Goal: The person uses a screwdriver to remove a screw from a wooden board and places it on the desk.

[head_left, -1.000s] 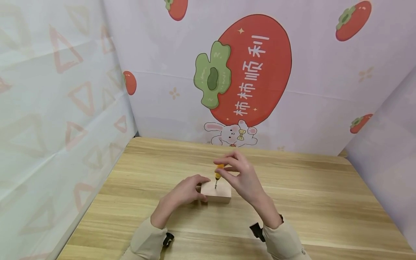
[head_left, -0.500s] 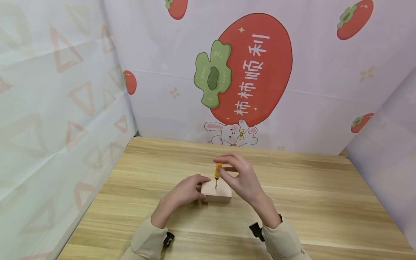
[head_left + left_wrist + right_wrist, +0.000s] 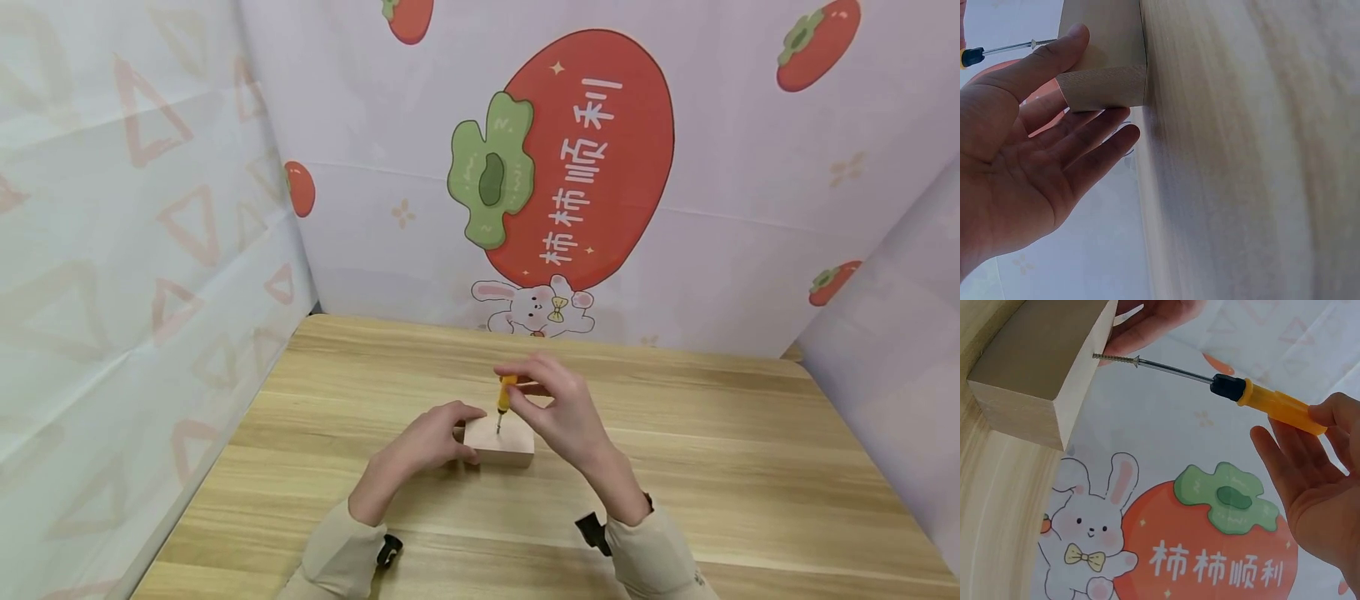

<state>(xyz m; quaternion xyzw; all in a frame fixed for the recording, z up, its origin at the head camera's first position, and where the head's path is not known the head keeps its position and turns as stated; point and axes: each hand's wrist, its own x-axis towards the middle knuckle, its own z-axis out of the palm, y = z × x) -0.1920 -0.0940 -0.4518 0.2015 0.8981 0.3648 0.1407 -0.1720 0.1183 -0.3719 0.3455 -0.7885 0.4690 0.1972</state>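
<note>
Head view: wooden block [image 3: 500, 457] on table [image 3: 712, 475]; left hand [image 3: 427, 439] at its nine o'clock, gripping it. Right hand [image 3: 562, 411], two o'clock, pinches a yellow-handled screwdriver [image 3: 505, 394].

Left wrist: block at eleven o'clock, left hand clasping across its end.

Right wrist: block at ten o'clock, screw [image 3: 1116, 359] standing from its top, screwdriver tip at the head.

Room over the table [image 3: 750, 475] right of my right hand [image 3: 564, 412], screwdriver [image 3: 1229, 387] and screw [image 3: 1116, 359] in the way above the block [image 3: 504, 457], my left hand [image 3: 426, 439] barring its left end
</note>
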